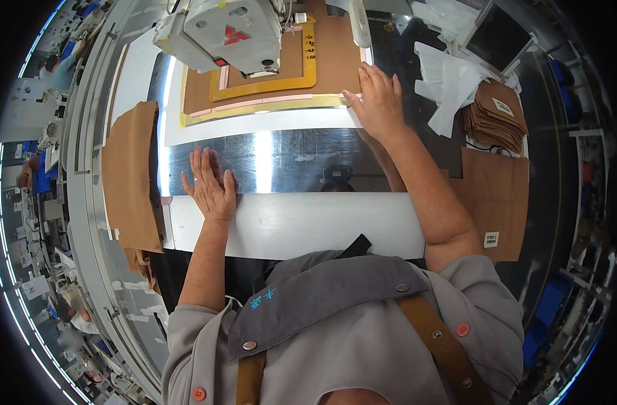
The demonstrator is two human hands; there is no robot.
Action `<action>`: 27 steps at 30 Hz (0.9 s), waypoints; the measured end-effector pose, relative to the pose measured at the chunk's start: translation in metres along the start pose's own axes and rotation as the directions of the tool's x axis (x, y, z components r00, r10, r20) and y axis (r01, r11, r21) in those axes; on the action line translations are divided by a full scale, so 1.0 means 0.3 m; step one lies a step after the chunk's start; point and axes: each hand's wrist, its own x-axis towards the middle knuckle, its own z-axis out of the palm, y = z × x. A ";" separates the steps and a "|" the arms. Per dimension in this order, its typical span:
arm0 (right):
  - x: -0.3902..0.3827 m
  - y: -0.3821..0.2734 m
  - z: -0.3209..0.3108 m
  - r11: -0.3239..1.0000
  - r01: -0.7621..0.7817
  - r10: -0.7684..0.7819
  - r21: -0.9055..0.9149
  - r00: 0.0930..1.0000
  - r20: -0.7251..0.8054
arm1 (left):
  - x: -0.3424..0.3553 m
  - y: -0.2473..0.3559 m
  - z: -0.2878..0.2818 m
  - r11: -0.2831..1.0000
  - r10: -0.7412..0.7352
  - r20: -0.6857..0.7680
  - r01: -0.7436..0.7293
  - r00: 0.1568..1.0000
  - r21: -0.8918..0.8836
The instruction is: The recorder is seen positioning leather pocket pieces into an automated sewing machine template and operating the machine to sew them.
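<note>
My left hand lies flat on a shiny metal plate, fingers stretched and a ring on one of them. Farther off to the right, my right hand rests with its fingers extended on the right border of a white sheet. Neither hand grips anything. Inside that sheet's border, edged with yellow and pink strips, lies brown fabric. A yellow frame with dark handwriting sits on the fabric. The white head of a sewing machine hangs over the frame and hides part of it.
Brown fabric drapes at the left. To the right stand a stack of brown pieces, another brown piece with a white label, crumpled white material and a dark screen. A white panel runs along the front.
</note>
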 end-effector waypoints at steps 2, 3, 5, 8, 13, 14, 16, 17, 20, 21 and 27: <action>-0.001 0.011 -0.008 0.998 -0.038 0.037 -0.055 0.999 -0.009 | -0.004 -0.001 -0.003 1.000 -0.001 0.001 0.001 1.000 0.001; -0.002 0.018 -0.010 0.992 -0.075 0.073 -0.105 0.997 -0.016 | -0.005 -0.001 -0.004 1.000 -0.004 0.005 0.004 1.000 0.005; -0.005 0.038 -0.006 0.979 -0.130 0.129 -0.160 0.992 -0.013 | -0.006 -0.002 -0.009 1.000 0.001 0.010 -0.001 1.000 0.003; -0.007 0.073 -0.015 0.951 -0.179 0.183 -0.254 0.983 -0.007 | -0.009 0.000 -0.009 1.000 0.003 0.018 -0.003 1.000 0.003; -0.020 0.141 -0.012 0.923 -0.146 0.124 -0.357 0.989 -0.083 | -0.016 -0.008 -0.006 0.999 0.038 0.020 -0.039 0.999 0.011; -0.003 0.144 -0.023 0.941 -0.129 0.107 -0.313 0.991 -0.086 | -0.007 -0.005 -0.008 0.999 0.038 0.017 -0.038 0.999 0.006; 0.005 0.141 -0.042 0.954 -0.115 0.093 -0.276 0.991 -0.092 | 0.000 0.001 -0.010 0.999 0.043 0.013 -0.043 0.999 -0.007; 0.011 0.099 -0.077 0.957 -0.187 0.182 -0.221 0.982 -0.043 | -0.004 0.007 -0.020 0.998 0.069 0.009 -0.069 0.998 0.003; 0.036 0.080 -0.076 0.926 -0.362 0.365 -0.109 0.931 0.004 | 0.073 0.060 -0.058 0.996 0.094 0.085 -0.093 0.992 -0.012; 0.040 0.084 -0.062 0.894 -0.447 0.447 -0.043 0.894 0.010 | 0.114 0.079 -0.063 0.997 0.081 0.165 -0.077 0.983 -0.028; 0.046 0.096 -0.013 0.871 -0.490 0.492 0.043 0.870 -0.041 | 0.463 0.141 0.082 0.996 0.010 -0.034 -0.013 0.999 -0.087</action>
